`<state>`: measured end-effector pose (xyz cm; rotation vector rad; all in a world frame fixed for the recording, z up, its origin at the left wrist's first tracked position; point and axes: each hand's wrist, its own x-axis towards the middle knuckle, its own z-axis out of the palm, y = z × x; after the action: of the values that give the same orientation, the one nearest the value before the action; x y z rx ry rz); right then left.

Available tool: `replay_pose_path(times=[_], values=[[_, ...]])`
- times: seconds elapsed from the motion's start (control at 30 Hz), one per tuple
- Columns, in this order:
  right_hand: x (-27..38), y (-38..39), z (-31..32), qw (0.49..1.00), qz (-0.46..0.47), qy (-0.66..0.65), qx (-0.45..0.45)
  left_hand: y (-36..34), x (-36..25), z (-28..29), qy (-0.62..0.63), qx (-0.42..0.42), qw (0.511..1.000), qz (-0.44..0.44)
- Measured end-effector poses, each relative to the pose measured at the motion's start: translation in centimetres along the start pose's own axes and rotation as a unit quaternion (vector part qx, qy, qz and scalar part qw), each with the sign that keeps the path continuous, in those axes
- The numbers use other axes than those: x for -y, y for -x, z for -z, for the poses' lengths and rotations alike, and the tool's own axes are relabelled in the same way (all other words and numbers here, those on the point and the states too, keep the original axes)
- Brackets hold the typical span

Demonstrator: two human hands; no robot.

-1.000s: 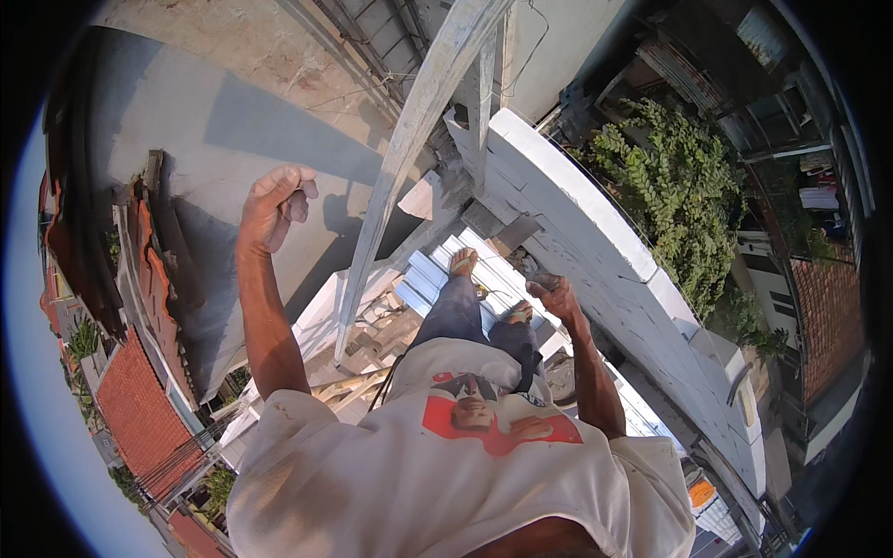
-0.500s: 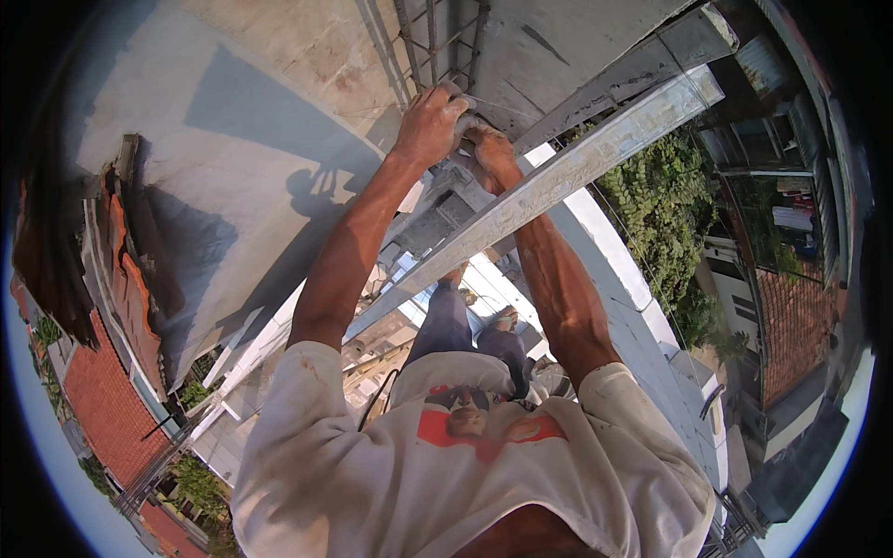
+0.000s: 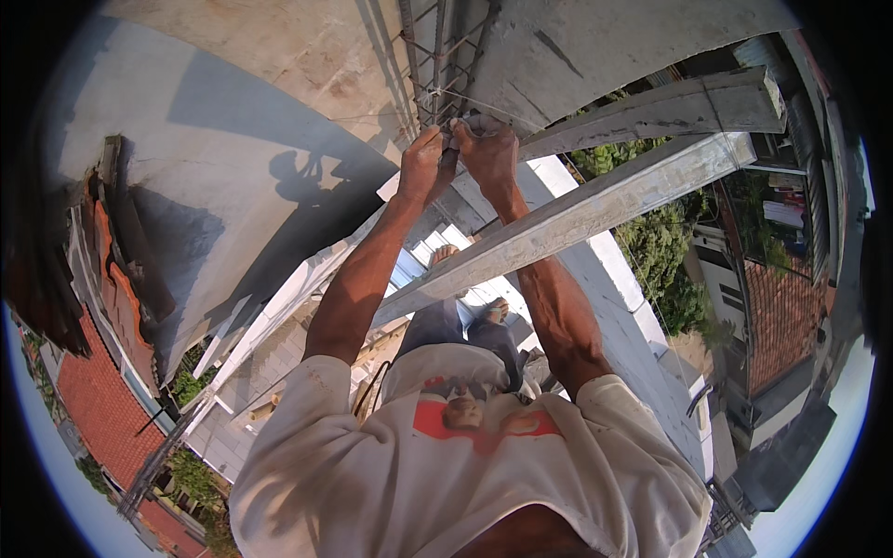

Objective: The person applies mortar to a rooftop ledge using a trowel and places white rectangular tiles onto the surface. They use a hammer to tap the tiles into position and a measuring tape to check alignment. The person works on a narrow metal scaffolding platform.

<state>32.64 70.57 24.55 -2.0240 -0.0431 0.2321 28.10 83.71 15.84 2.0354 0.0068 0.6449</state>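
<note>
Both my hands are raised close together at the foot of a rebar cage (image 3: pixel 437 51), between two walls. My left hand (image 3: pixel 424 163) is closed in a pinch, its fingertips close to the right hand's; what they grip is hidden. My right hand (image 3: pixel 488 153) is closed too, with a rounded dark grey thing (image 3: pixel 482 123) showing at its far side, its kind unclear. Just beyond the hands, a thin pale string (image 3: pixel 493 110) runs from a knot at the rebar toward the right. The long pale beam (image 3: pixel 595 200) crosses over my right forearm.
A second grey beam (image 3: pixel 670 110) lies behind the pale one. On the left stands a smooth plastered wall (image 3: pixel 233 121) with my shadow on it; broken roof tiles (image 3: pixel 121 270) jut beside it. My feet (image 3: pixel 445 253) stand far below, and rooftops and trees lie lower still.
My hands have dropped slightly nearer to me, and the right hand has turned, its back now showing. The string's knot at the rebar has come into sight. The view has shifted a little.
</note>
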Motion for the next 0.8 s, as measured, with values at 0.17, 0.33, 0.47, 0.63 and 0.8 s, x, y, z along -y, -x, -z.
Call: replay_pose_path(times=[0.17, 0.33, 0.47, 0.63, 0.8], values=[[-1.5, 0.8, 2.2, 1.0, 0.009, 0.008, -0.025, -0.5, -4.6, -1.3, 0.08, 0.051, 0.988, 0.124], [-6.0, 0.6, 0.9, 0.949, -0.164, -0.267, 0.027, -0.5, -5.0, -0.1, 0.016, 0.064, 0.994, 0.086], [-4.7, 0.0, -0.4, 0.867, -0.201, -0.445, 0.105, -2.1, -6.4, 1.7, -0.068, 0.001, 0.996, 0.062], [-5.5, 0.2, -0.5, 0.861, -0.175, -0.463, 0.115, -4.1, -5.3, 1.3, -0.132, 0.101, 0.982, 0.093], [-6.0, 0.2, 0.7, 0.888, -0.166, -0.42, 0.091, -5.6, -8.0, 1.8, 0.055, 0.186, 0.931, 0.309]])
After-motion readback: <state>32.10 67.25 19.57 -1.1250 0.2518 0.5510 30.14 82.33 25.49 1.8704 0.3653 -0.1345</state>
